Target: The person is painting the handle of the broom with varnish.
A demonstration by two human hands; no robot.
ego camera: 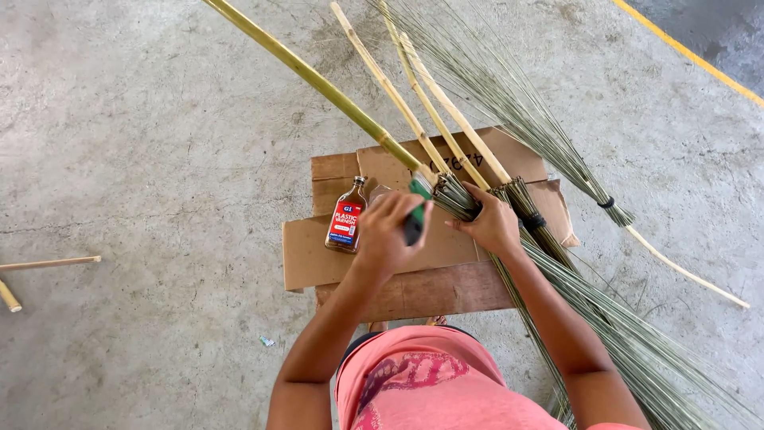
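Head view: left fingers (pixel 398 209) pinch a brush (pixel 415 213); right fingers (pixel 476 209) clamp the broom binding (pixel 455 195) over the cardboard edge (pixel 296 275).

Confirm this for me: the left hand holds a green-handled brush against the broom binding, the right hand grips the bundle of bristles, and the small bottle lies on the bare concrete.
One detail is wrong. In the head view the small bottle lies on the flattened cardboard, not on the bare concrete. The rest stands: the left hand holds the green-handled brush against the broom binding, and the right hand grips the bristles.
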